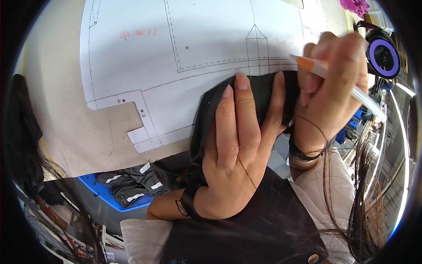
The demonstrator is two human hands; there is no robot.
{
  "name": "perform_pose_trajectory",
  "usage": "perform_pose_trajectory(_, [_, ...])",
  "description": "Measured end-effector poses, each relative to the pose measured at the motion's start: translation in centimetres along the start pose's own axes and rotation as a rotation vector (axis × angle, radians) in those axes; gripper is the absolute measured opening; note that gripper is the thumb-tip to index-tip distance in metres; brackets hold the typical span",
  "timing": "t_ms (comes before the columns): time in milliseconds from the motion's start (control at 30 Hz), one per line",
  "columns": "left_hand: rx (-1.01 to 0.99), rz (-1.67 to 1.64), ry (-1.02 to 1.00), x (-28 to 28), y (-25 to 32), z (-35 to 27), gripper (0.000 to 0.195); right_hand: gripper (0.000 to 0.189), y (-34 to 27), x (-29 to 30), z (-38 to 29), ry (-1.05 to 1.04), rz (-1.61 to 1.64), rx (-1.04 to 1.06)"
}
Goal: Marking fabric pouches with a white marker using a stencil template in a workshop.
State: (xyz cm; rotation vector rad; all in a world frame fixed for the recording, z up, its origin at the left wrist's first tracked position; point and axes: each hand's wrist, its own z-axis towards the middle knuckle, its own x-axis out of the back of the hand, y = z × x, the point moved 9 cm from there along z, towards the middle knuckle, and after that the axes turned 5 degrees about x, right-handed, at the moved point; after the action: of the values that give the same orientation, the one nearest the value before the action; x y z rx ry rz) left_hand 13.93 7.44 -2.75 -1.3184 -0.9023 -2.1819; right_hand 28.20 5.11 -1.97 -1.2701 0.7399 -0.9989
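Note:
My left hand (234, 132) lies with fingers spread on a piece of black fabric (267, 95), pressing it onto a white paper pattern (204, 39). The fabric's upper edge runs along the drawn lines, below a pointed, arrow-like outline. In my right hand (333, 79) is a white marking pen (366, 99) with an orange band, its tip pointing left, over the paper just above the fabric's edge. Whether the tip touches the paper cannot be told. The fabric's right end lies beside my right hand.
The beige table's front edge (99, 166) runs below the paper. Under it, a blue bin (113, 203) holds black fabric pieces with white labels. Dark cloth (24, 122) hangs at the left. A round device with a purple ring (371, 56) stands at the right, near a magenta item (356, 6).

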Motion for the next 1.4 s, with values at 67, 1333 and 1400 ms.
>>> perform_pose_trajectory(67, [-0.029, 0.019, -0.003, -0.2, 0.2, 0.0, 0.034, 0.049, -2.7, -0.8, -0.1, -0.123, -0.033, 0.297])
perform_pose_trajectory(1333, [-0.012, 0.018, 0.019, -0.2, 0.5, 0.0, 0.029, 0.034, 0.4, 0.2, 0.4, -0.069, -0.340, 0.005])
perform_pose_trajectory(1400, [-0.018, 0.035, 0.021, -0.2, 0.5, 0.0, 0.030, 0.036, 0.3, 0.8, 0.5, -0.020, -0.458, -0.045])
